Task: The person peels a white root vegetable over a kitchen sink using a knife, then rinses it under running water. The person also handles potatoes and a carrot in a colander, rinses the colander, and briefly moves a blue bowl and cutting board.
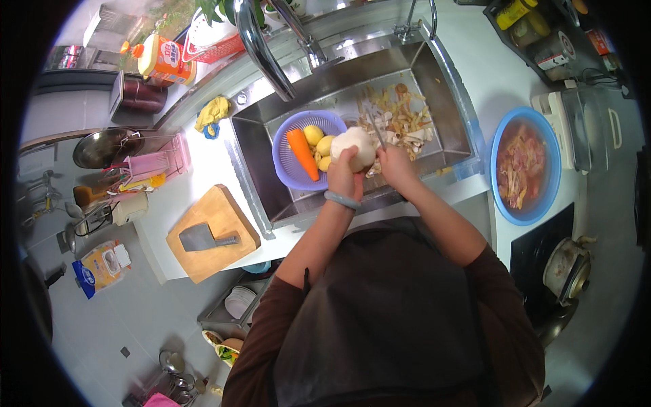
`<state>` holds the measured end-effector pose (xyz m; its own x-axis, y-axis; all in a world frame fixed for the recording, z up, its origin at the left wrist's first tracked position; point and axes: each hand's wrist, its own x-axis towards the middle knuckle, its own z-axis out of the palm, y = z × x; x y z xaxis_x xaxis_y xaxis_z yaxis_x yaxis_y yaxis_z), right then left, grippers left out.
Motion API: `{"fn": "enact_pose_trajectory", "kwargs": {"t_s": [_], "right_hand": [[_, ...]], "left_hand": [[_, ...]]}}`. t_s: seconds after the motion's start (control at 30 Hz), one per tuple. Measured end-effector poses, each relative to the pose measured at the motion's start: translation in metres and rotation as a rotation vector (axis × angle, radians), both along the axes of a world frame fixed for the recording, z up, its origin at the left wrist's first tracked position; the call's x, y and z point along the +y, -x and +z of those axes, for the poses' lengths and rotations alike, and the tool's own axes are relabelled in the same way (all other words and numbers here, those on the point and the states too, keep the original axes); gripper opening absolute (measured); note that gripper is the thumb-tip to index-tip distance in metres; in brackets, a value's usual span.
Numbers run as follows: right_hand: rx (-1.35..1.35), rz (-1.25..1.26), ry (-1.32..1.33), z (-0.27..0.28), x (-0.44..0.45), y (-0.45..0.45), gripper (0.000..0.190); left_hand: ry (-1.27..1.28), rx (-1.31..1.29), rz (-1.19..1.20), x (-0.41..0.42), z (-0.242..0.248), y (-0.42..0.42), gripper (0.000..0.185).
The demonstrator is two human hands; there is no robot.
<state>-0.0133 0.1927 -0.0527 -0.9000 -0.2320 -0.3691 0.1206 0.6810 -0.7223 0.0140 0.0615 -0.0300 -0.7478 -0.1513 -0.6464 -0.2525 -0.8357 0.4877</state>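
My left hand (345, 173), with a pale bangle at the wrist, holds a large white peeled root vegetable (353, 148) over the steel sink. My right hand (395, 162) grips a thin knife (376, 127), its blade pointing away from me beside the vegetable's right side. Left of the vegetable, a purple plastic colander (285, 169) in the sink holds a peeled carrot (303, 155) and several peeled potatoes (313, 135). Peelings (402, 119) lie scattered over the sink floor on the right.
A chrome faucet (259, 56) arches over the sink's far edge. On the left counter, a cleaver (199, 237) lies on a wooden cutting board (203, 267). To the right stands a blue basin (553, 203) of raw meat pieces (521, 165), with a metal kettle (564, 269) on the black hob (529, 249).
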Motion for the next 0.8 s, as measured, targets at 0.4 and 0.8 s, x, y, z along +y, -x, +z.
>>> {"fn": "enact_pose_trajectory", "kwargs": {"t_s": [0.4, 0.8], "right_hand": [[0.336, 0.228, -0.274, 0.023, -0.001, -0.012, 0.009], [0.172, 0.047, -0.252, -0.048, 0.056, 0.026, 0.012]], "left_hand": [[0.021, 0.069, -0.049, -0.005, -0.008, 0.005, 0.040], [-0.001, 0.141, -0.209, -0.021, 0.018, -0.006, 0.053]]}}
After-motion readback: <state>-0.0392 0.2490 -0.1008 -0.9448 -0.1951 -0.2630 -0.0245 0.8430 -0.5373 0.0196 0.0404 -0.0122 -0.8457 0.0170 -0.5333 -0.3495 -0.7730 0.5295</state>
